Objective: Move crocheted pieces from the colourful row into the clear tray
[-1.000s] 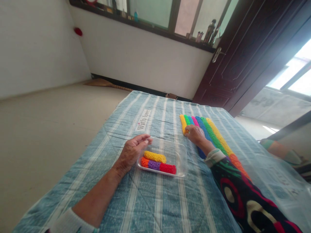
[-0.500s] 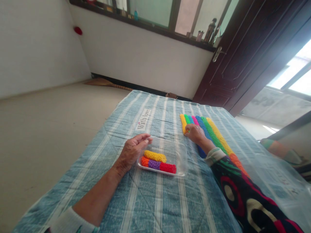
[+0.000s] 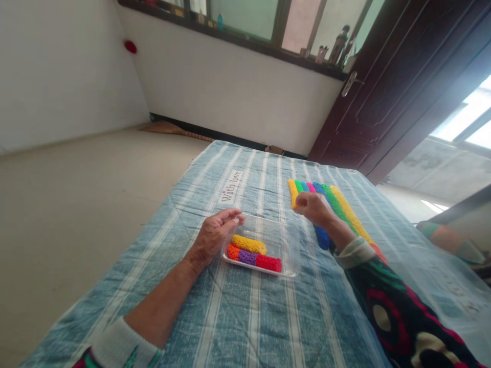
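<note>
A clear plastic container [image 3: 290, 245] rests on the striped cloth. Inside it lie a yellow knitted roll [image 3: 249, 245] and, along its near side, orange, purple [image 3: 248, 257] and red [image 3: 269, 262] rolls set end to end. My left hand [image 3: 217, 235] grips the container's left rim, thumb against fingers. Beyond it to the right, several knitted rolls lie side by side, among them yellow [image 3: 292, 189], green [image 3: 337, 204] and blue [image 3: 321, 236] ones. My right hand [image 3: 316, 208] is over their near left part, fingers curled in a pinch; what is between the fingertips is hidden.
A blue-and-white striped cloth [image 3: 184, 312] covers the table. Printed lettering [image 3: 230, 187] marks it behind the container. Translucent plastic [image 3: 445, 301] lies at the right edge. A dark red door [image 3: 368, 102] and a windowsill [image 3: 245, 40] with bottles stand behind.
My right hand has shifted slightly, its fingers now curled more tightly over the rolls. My left hand stays on the container. The whole view has moved a little.
</note>
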A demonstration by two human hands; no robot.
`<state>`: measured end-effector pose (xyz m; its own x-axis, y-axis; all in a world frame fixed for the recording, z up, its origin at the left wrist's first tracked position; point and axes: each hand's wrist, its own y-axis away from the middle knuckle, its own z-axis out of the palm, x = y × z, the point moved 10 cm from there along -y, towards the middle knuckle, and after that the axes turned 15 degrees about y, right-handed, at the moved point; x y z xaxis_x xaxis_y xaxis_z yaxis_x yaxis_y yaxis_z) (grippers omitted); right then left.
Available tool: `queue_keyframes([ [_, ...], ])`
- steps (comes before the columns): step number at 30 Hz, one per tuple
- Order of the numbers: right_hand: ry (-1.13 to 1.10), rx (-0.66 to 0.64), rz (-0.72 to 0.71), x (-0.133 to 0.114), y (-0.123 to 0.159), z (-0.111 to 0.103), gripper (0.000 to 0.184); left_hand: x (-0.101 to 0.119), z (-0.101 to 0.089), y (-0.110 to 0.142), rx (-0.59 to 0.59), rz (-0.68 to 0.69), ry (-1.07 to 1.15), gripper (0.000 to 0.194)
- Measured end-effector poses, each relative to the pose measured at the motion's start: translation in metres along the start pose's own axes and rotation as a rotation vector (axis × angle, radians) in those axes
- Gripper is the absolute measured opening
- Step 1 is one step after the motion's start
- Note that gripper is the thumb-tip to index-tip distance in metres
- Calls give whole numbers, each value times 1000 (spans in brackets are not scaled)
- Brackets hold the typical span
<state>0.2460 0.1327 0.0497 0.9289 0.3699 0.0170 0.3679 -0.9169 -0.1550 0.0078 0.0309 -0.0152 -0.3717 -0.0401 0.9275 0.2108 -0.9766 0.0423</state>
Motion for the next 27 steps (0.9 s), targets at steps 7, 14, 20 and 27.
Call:
queue_keyframes([
  [7, -208, -154, -598, -105, 44, -15, 14, 2, 1, 2, 5, 4, -21, 41],
  [14, -140, -289, -731, -137, 56, 13, 15, 3, 4, 3, -2, -6, -25, 36],
  [20, -152, -329, -720, -142, 58, 15, 20, 0, 3, 1, -19, 5, -12, 37],
  [27, -181, -240, -705, -139, 60, 15, 23, 0, 2, 1, -17, 8, -20, 34],
])
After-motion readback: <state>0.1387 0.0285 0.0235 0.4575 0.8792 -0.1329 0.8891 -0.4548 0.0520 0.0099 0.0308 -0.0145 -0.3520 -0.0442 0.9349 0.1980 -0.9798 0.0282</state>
